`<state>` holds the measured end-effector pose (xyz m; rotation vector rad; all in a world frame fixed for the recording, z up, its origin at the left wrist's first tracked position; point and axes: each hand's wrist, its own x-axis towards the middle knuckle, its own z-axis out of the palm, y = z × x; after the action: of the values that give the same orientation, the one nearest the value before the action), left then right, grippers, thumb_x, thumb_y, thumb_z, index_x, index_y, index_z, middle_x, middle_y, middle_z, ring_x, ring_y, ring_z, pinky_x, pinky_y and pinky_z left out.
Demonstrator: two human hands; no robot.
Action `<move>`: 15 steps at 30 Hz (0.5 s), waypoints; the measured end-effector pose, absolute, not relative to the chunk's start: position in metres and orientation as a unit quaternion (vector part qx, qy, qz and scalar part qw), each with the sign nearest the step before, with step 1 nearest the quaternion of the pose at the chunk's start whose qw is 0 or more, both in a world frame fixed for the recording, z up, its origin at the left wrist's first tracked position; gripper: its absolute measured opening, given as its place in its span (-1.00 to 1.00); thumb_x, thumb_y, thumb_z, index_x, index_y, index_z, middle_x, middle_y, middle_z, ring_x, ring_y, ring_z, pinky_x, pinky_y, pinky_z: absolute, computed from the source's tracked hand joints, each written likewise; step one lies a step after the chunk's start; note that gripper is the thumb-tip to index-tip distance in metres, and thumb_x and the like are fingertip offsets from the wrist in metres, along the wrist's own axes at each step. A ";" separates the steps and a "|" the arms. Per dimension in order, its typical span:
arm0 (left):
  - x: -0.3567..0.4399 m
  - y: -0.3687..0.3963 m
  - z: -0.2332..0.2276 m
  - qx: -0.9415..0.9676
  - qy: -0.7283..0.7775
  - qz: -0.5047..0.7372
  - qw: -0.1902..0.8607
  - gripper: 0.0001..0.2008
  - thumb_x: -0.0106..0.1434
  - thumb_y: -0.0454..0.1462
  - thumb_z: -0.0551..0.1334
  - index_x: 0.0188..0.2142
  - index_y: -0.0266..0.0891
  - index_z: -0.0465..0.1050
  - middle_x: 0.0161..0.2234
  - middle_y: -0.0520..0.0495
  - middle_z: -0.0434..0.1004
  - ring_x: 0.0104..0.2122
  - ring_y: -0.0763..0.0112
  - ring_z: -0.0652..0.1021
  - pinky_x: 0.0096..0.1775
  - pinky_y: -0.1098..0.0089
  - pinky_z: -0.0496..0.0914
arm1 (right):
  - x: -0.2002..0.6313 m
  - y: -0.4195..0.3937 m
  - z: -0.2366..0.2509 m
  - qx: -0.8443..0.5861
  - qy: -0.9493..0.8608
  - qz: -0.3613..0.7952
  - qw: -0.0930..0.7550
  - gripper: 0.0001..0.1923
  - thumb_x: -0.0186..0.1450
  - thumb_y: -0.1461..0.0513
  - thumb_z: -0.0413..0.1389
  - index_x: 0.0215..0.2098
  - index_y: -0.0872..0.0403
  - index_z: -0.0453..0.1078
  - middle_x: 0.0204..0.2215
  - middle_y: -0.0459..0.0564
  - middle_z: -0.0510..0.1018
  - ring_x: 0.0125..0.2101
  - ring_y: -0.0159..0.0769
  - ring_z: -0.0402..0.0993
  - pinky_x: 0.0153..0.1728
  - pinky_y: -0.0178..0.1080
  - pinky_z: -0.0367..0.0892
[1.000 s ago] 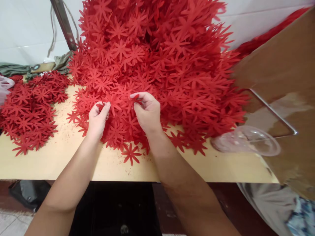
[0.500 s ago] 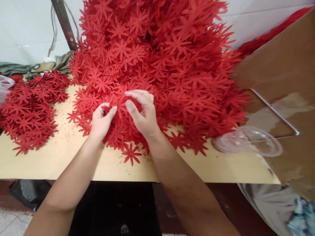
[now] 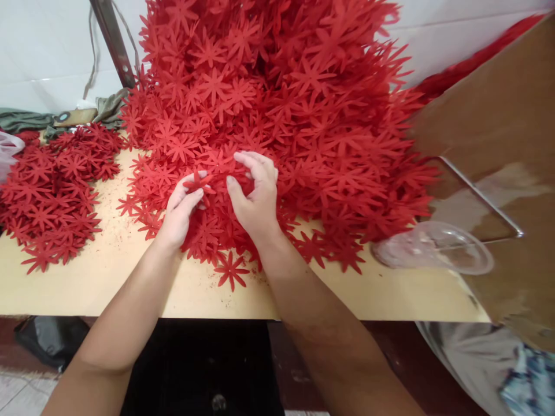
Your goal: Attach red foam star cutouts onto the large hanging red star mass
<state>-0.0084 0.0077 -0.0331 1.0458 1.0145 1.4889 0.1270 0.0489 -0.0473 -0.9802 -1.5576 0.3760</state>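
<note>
A large heap of red flower-shaped cutouts (image 3: 312, 115) with narrow petals rises in front of me. My left hand (image 3: 184, 202) is at the heap's near side, thumb and fingers closed on a red flower cutout (image 3: 198, 184). Just to its right, my right hand (image 3: 258, 196) has its thumb and fingers apart, curved over the flowers; I see nothing gripped in it. Below the hands, a single red flower (image 3: 231, 270) lies flat at the heap's near edge.
A smaller pile of darker red flowers (image 3: 52, 196) lies on the left of the pale tabletop (image 3: 347, 300). At right are a clear plastic container (image 3: 455, 248) and a cardboard box (image 3: 489, 133) with a metal rod (image 3: 481, 196). A metal post (image 3: 113, 43) stands behind.
My left hand has shifted slightly up and right, and the flower in it shows more clearly. The right hand has moved a little right, its thumb and fingertips farther apart.
</note>
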 end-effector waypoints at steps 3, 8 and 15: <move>-0.008 0.012 -0.036 0.414 0.438 0.627 0.494 -0.87 0.12 -0.25 0.27 -0.30 -0.22 0.46 -0.43 0.04 0.53 -0.49 0.59 0.46 -0.38 0.53 0.36 | 0.125 0.041 -0.041 -0.413 -0.691 0.137 0.577 -0.75 0.24 0.14 0.06 -0.13 -0.02 0.40 -0.10 0.05 0.45 0.01 -0.15 0.30 0.11 0.01 0.11; -0.006 0.015 -0.036 0.430 0.438 0.634 0.471 -0.85 0.13 -0.27 0.28 -0.50 -0.28 0.39 -0.67 0.11 0.40 -0.63 0.62 0.39 -0.47 0.55 0.31 | 0.119 0.034 -0.038 -0.361 -0.723 0.154 0.568 -0.80 0.24 0.09 0.06 -0.24 -0.03 0.43 -0.24 0.00 0.54 -0.12 -0.22 0.39 0.02 -0.05 0.22; -0.002 0.009 -0.029 0.459 0.470 0.591 0.467 -0.74 0.18 -0.21 0.24 -0.57 -0.25 0.28 -0.76 0.16 0.29 -0.72 0.62 0.30 -0.55 0.54 0.22 | 0.115 0.035 -0.041 -0.336 -0.733 0.211 0.552 -0.76 0.20 0.07 0.11 -0.23 0.00 0.42 -0.24 -0.01 0.56 -0.18 -0.26 0.42 -0.03 -0.09 0.27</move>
<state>-0.0021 0.0088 -0.0292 1.1270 1.1535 1.4509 0.1155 0.0352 -0.0409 -0.7951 -1.7338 0.4992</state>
